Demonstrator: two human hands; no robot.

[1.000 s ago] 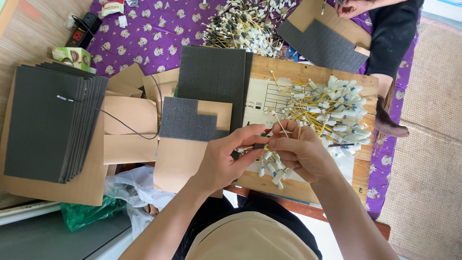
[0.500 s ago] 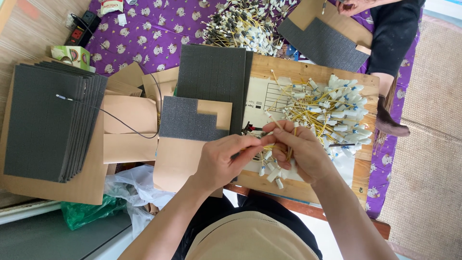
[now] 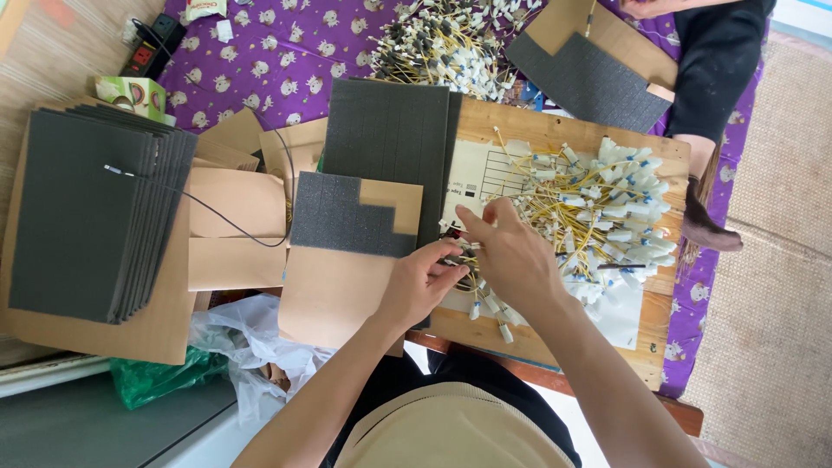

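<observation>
Connector (image 3: 452, 253) with yellow leads sits pinched between my left hand (image 3: 423, 282) and right hand (image 3: 513, 256), both closed on it over the wooden board (image 3: 555, 130). I judge a firm fingertip grip works best, clear of the wire pile (image 3: 598, 208) to the right and the foam sheet (image 3: 347, 212) to the left.

This looks like a small home workshop for hand assembly, set up on the floor. A low wooden board (image 3: 555, 130) serves as the bench. On it lies a heap of yellow wire leads (image 3: 598, 208); left of it stand stacked grey foam sheets (image 3: 87, 217) on cardboard; beyond it spreads a purple patterned cloth (image 3: 286, 52) with more leads.
</observation>
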